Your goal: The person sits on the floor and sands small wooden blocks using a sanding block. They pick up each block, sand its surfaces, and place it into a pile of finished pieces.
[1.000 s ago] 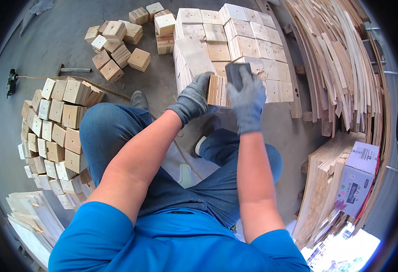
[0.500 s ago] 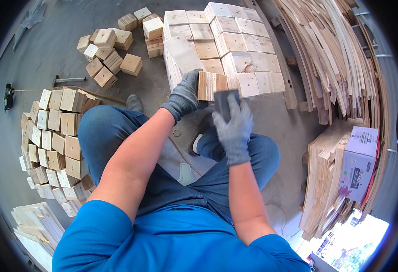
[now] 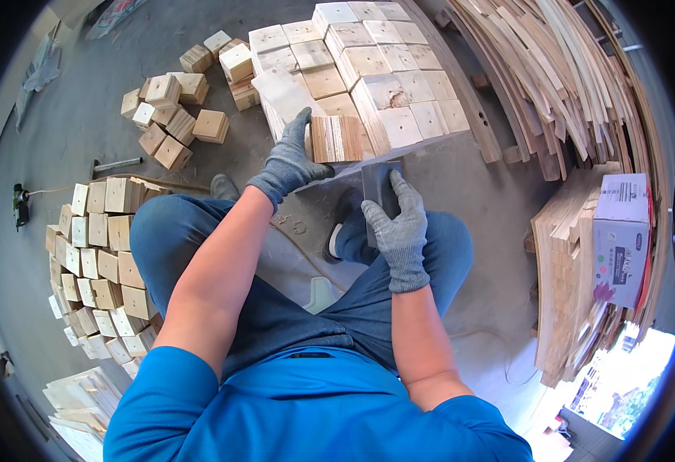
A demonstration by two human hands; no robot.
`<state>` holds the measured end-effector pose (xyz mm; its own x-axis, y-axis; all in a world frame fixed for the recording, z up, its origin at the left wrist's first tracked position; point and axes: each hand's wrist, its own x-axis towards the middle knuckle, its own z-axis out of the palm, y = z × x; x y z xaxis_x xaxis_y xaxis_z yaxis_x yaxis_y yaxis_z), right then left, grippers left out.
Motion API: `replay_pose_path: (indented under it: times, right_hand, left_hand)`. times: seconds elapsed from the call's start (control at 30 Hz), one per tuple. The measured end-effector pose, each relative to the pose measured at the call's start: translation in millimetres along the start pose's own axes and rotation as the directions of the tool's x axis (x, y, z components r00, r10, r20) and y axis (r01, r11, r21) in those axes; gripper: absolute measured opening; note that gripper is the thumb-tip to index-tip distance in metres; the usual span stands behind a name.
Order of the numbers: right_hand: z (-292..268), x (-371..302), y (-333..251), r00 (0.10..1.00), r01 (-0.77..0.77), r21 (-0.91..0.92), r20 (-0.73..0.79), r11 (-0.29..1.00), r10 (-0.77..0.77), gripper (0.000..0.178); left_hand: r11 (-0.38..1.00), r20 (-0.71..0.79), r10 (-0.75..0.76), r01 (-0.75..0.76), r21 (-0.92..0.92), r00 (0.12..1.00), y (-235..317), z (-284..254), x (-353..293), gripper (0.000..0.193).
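Observation:
A laminated wooden block [image 3: 337,139] with striped edges stands at the near edge of the stacked blocks. My left hand [image 3: 287,160], in a grey knit glove, is beside its left face, fingers stretched up and thumb out below it. The hand looks open; whether its fingertips touch the block I cannot tell. In my right hand [image 3: 400,231], also gloved, is a dark grey flat rectangular block [image 3: 378,189] like a sanding block, thumb on its near side and fingers on its right edge. It is held upright over my right foot, apart from the wooden block.
Neat rows of wooden blocks [image 3: 399,88] stand ahead. Loose blocks [image 3: 174,152] lie at the far left; more are piled by my left knee [image 3: 99,254]. Long wood strips [image 3: 545,85], stacked boards [image 3: 561,262] and a carton [image 3: 621,231] line the right. A hose [image 3: 176,185] crosses the floor.
My left hand has loosened from the wooden block, fingers spreading. The right hand has lowered the dark block away from it and turned it more upright. The view has shifted slightly.

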<state>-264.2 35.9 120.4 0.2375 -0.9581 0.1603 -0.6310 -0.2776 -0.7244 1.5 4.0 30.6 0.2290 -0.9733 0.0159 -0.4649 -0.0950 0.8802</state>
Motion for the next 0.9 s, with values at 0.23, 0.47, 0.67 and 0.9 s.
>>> replay_pose_path:
  times: [0.23, 0.47, 0.67, 0.9]
  right_hand:
    - [3.3, 4.3, 3.5, 0.995, -0.074, 0.053, -0.068, 0.996, 0.078, 0.076]
    - [7.2, 7.9, 7.8, 0.994, -0.092, -0.045, -0.060, 0.995, 0.089, 0.074]
    - [10.4, 9.3, 11.2, 0.981, -0.141, 0.168, -0.108, 0.976, 0.160, 0.075]
    - [12.0, 12.3, 12.4, 0.982, -0.136, 0.198, -0.102, 0.971, 0.158, 0.077]
  left_hand:
    - [1.000, 0.067, 0.023, -0.022, -0.015, 0.998, 2.4, -13.2, 5.1, 0.136]
    - [0.999, 0.080, -0.038, 0.040, -0.015, 0.996, 14.1, -17.3, 7.7, 0.123]
    - [0.968, 0.051, -0.098, 0.107, -0.227, 0.994, 24.0, -33.3, 6.8, 0.116]
    - [0.829, 0.047, -0.133, 0.137, -0.542, 0.990, 34.0, -46.9, 2.7, 0.114]
